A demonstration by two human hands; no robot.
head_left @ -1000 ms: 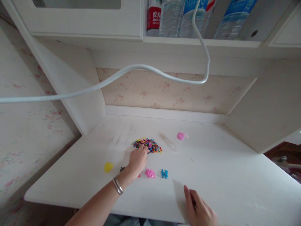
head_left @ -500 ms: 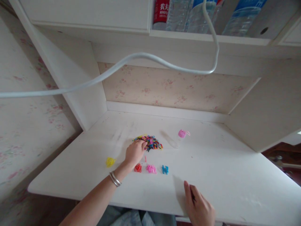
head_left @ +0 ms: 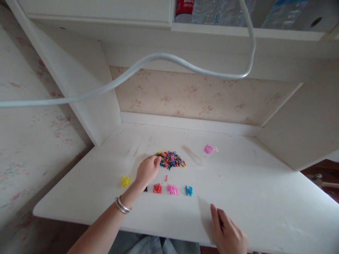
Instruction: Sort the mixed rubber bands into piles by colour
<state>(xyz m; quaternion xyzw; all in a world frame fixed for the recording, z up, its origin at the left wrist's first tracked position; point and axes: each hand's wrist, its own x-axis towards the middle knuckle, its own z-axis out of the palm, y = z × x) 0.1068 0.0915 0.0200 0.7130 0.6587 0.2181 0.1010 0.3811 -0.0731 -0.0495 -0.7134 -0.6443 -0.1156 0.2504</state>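
My left hand, with silver bangles at the wrist, is at the left edge of a heap of small multicoloured elastic bands. Its thumb and fingers are pinched together; whatever they grip is too small to make out. Nearer me lie sorted little piles: yellow bands, red bands, pink bands and blue bands. A black pile is partly hidden behind my left wrist. One single red band lies below the heap. My right hand is loosely closed at the desk's front edge, showing nothing in it.
On the white desk, a clear plastic bag or tube and a pink object with a loop lie right of the heap. A white cable hangs across the view. Bottles stand on the shelf above.
My left hand has drawn back slightly left from the heap, uncovering more of it, and part of the black pile now shows. My right hand stays closed. The view has shifted slightly.
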